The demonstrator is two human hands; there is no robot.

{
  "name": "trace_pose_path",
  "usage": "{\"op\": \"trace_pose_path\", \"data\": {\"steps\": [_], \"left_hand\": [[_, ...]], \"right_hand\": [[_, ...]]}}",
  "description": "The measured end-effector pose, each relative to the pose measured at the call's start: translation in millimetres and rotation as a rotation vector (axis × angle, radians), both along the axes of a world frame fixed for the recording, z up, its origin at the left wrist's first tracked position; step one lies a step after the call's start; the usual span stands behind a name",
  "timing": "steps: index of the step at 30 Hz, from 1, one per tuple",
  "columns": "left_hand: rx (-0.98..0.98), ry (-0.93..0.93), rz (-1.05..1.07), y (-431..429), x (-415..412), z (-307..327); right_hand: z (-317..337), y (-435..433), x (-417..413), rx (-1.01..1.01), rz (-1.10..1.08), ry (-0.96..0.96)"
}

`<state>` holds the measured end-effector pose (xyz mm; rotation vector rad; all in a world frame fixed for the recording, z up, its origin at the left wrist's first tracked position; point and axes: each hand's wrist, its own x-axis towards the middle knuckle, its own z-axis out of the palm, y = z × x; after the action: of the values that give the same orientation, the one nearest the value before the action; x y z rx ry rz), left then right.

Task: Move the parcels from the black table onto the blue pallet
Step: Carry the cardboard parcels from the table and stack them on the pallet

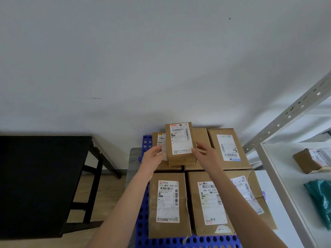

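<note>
Item 1: small parcel [180, 143], brown card, white shipping label with a red header strip, barcodes and a QR code. The code line is too small to read surely. It sits over the far left of the blue pallet [143, 228], above the far row of boxes; I cannot tell whether it touches them.
- Left hand [154, 155] grasps its left edge.
- Right hand [204, 154] grasps its right edge, thumb on the label's near corner.

Item 2: near-left parcel [168, 204] on the pallet, label reading "523 M88 D55-05".

Item 3: near-middle parcel [206, 210], just beside item 2, label reading "680 Z01 E03".

Item 4: near-right parcel [254, 192], torn tape, label partly covered by the right forearm, showing "C12-07".

Item 5: far-right parcel [228, 147], white label with barcodes, text illegible.

Item 6: far-left parcel [157, 140], mostly hidden behind item 1, with only a label strip visible.

Item 7: black table [41, 176], left of the pallet.

Item 8: white shelf unit [286, 176], right, holding a brown box [308, 161] and a teal bag [320, 197].
</note>
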<state>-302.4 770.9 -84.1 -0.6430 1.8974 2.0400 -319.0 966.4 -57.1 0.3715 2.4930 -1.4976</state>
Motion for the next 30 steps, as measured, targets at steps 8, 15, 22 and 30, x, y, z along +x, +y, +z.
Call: {"op": "trace_pose_path", "data": {"steps": [8, 15, 22, 30], "left_hand": [[-0.15, 0.1, 0.1, -22.2, 25.4, 26.9], [-0.176, 0.202, 0.218, -14.1, 63.9, 67.4], [-0.204, 0.201, 0.369, -19.2, 110.4, 82.6], [-0.237, 0.213, 0.567, -46.2, 169.0, 84.8]], "right_hand": [[25.6, -9.7, 5.1, 0.03, 0.155, 0.175], [37.0, -19.6, 16.9, 0.005, 0.313, 0.237], [52.1, -45.1, 35.6, -0.068, 0.496, 0.262], [56.4, -102.8, 70.2, -0.127, 0.739, 0.267]]}}
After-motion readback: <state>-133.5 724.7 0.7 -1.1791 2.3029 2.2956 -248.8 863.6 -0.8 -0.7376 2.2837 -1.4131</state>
